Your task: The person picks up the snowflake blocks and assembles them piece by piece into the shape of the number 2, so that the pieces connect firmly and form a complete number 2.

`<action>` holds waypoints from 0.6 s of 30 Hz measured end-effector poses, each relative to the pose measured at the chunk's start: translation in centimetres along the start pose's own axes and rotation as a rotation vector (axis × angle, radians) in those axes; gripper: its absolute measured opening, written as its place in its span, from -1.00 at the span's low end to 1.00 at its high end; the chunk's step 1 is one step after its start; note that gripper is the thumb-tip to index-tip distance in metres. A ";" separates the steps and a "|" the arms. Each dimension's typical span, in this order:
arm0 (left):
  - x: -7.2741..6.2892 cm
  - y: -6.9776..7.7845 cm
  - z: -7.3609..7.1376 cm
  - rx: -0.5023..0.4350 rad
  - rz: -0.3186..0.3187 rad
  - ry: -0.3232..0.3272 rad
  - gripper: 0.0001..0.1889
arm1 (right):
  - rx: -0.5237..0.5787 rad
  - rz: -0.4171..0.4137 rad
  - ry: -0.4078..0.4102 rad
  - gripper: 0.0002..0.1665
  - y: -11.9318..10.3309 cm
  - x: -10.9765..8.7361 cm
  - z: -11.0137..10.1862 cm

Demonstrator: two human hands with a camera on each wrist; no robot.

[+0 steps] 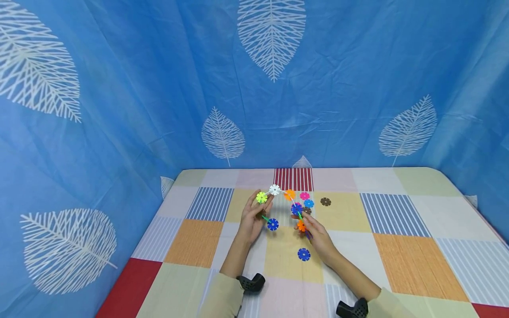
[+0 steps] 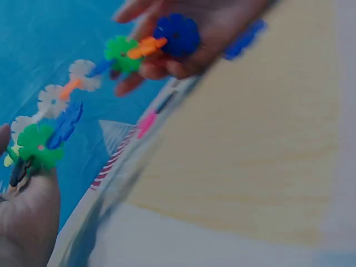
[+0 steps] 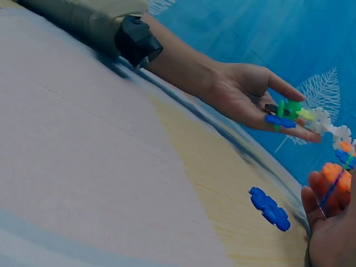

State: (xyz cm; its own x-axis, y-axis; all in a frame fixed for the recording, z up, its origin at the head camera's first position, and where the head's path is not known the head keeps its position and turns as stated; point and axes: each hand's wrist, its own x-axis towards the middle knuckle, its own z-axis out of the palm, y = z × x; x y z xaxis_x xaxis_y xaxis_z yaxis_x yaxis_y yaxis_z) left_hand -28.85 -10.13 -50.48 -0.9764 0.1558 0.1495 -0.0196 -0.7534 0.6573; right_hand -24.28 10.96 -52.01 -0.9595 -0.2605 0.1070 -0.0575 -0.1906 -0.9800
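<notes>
A chain of interlocked flower-shaped plastic discs [image 1: 274,190] hangs raised between the two hands, with lime, white, orange, blue and green pieces. My left hand [image 1: 249,221] holds its left end, thumb and fingers about a green disc [image 2: 40,146]. A blue disc [image 1: 272,224] sticks out from that end, beside the palm. My right hand [image 1: 320,236] grips the other end, where blue, green and orange discs [image 1: 301,225] join. In the left wrist view a dark blue disc [image 2: 177,35] lies against the right hand's fingers. The right fingertips are partly hidden by the discs.
Loose discs lie on the patchwork tablecloth: a pink disc [image 1: 304,195], a light blue disc [image 1: 308,203] and a brown disc [image 1: 325,201] beyond the right hand. Nearer the body is a single blue disc [image 1: 304,254]. A blue leaf-print curtain [image 1: 318,110] stands behind the table.
</notes>
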 end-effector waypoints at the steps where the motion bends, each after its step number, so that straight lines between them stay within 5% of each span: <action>1: 0.1 0.2 -0.2 -0.001 0.011 0.026 -0.45 | -0.014 0.014 -0.023 -0.35 0.0 0.0 0.0; 4: 0.3 0.7 -0.7 0.043 0.029 0.076 -0.55 | -0.097 0.014 -0.081 -0.40 0.1 0.0 0.0; 10: 0.8 1.1 -1.6 0.205 0.025 0.109 -0.61 | -0.403 -0.163 -0.186 -0.49 0.6 -0.2 0.3; 18: 2.0 0.7 -2.4 0.453 -0.031 0.230 -0.60 | -0.689 -0.317 -0.168 -0.59 0.9 -0.6 0.7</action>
State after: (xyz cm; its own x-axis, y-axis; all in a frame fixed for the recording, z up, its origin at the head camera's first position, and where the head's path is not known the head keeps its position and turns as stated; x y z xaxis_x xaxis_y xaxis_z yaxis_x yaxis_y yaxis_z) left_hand -31.35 -11.86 -51.45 -0.9999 -0.0096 -0.0081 -0.0037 -0.3899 0.9208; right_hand -23.56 10.27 -52.84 -0.8167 -0.4428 0.3700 -0.5339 0.3368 -0.7755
